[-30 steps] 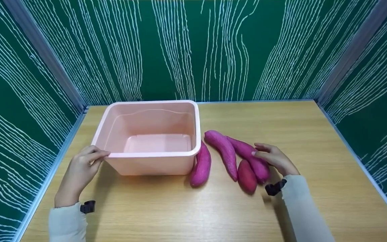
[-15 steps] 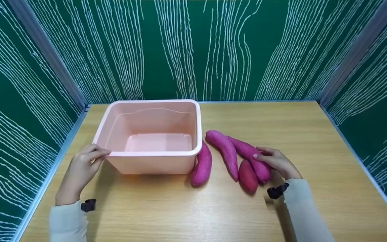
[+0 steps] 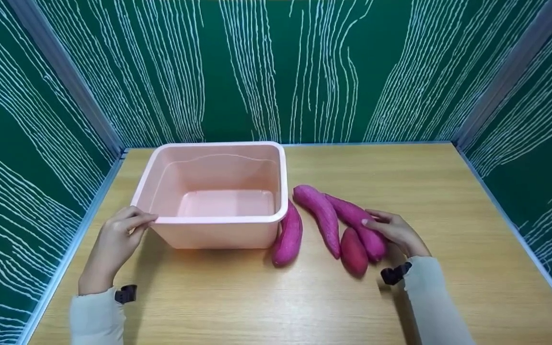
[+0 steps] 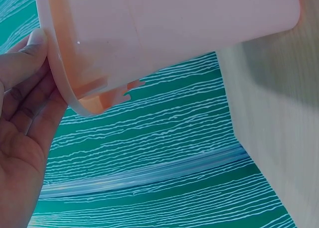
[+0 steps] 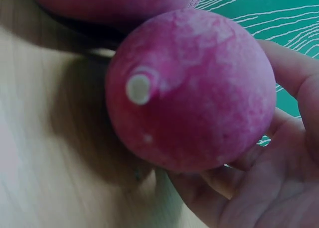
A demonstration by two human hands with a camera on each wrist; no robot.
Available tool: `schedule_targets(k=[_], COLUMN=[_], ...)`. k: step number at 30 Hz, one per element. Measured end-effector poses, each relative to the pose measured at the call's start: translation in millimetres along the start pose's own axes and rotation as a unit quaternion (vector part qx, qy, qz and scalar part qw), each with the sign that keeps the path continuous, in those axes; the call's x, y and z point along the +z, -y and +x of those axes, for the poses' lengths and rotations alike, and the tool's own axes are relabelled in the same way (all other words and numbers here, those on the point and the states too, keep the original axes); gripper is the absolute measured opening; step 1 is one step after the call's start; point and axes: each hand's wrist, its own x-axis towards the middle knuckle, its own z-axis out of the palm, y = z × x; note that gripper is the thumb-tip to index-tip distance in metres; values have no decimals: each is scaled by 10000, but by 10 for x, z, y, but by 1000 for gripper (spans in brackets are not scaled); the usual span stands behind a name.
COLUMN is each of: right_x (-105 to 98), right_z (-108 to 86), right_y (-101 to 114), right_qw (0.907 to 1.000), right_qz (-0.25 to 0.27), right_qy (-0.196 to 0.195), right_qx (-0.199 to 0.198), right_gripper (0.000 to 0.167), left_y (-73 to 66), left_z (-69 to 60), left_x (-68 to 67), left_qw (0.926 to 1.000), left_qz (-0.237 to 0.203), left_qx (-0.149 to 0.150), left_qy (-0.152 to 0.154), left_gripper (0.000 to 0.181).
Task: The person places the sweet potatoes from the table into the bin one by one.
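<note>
A pink plastic bin (image 3: pixel 218 235) stands on the left half of the wooden table, with nothing inside it. My left hand (image 3: pixel 118 239) pinches its near left corner; in the left wrist view the thumb (image 4: pixel 36 41) lies against the rim. My right hand (image 3: pixel 398 232) holds the rightmost purple sweet potato (image 3: pixel 360 223), fingers and thumb curled about it. In the right wrist view, its rounded end with a pale tip (image 5: pixel 189 93) faces the camera. A short redder sweet potato (image 3: pixel 354 251) and a long curved one (image 3: pixel 319 215) lie just left of it.
Another sweet potato (image 3: pixel 288 237) lies against the bin's right side. Green walls (image 3: pixel 324 72) with white wavy lines enclose the table (image 3: pixel 237 302) at the back and both sides, with metal posts at the corners.
Over the last second my right hand settles closer onto the rightmost sweet potato, its fingers closing round it. My left hand, the bin and the other sweet potatoes stay put.
</note>
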Motion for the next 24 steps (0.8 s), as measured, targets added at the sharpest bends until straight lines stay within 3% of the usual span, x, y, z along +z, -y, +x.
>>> schedule_targets(k=[6, 12, 24], right_x=[5, 21, 40], right_z=[-3, -16, -26], right_y=[-2, 12, -21], right_qw=[9993, 9990, 9990], right_qz=[-351, -361, -329], right_qy=[-98, -157, -238], right_qx=[53, 215, 166], right_gripper=[82, 89, 91], left_y=[8, 6, -6], left_z=[5, 4, -9], left_x=[12, 5, -10], left_qw=[9996, 9998, 10000], left_qz=[27, 23, -1], left_qx=[230, 144, -68], left_qy=[-158, -113, 27], left_gripper=[23, 24, 23])
